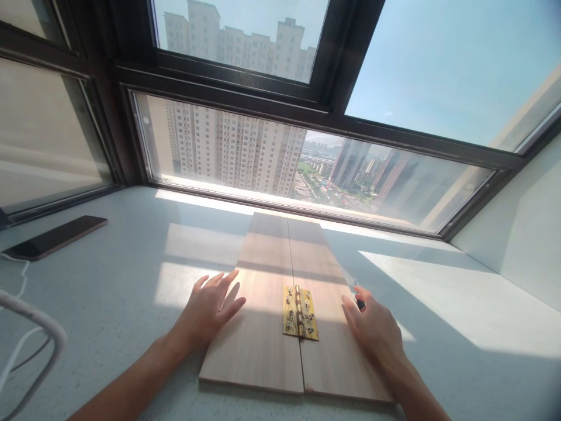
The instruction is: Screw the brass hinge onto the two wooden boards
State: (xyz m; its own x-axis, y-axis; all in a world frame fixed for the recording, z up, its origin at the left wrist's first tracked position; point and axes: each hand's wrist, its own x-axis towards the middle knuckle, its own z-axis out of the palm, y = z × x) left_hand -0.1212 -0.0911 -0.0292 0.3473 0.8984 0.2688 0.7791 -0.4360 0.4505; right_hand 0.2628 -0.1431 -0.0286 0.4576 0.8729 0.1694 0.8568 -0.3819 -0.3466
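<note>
Two pale wooden boards (pixel 256 356) lie side by side with a narrow gap between them. A brass hinge (pixel 300 313) sits across the gap, with several screws in its two leaves. My left hand (pixel 214 310) rests at the left edge of the boards, fingers spread and holding nothing. At the right edge is my right hand (pixel 377 327), its fingers curled around a thin tool with a dark handle (pixel 360 304), apparently a screwdriver. Its metal shaft points away from me, and most of the handle is hidden by the hand.
A phone (pixel 56 237) lies at the left on the pale speckled sill (pixel 131 257), with a white cable (pixel 23 278) beside it. A curved grey-white tube (pixel 48 327) juts in at lower left. Dark-framed windows (pixel 228 96) stand behind, and a white wall (pixel 521 216) bounds the right.
</note>
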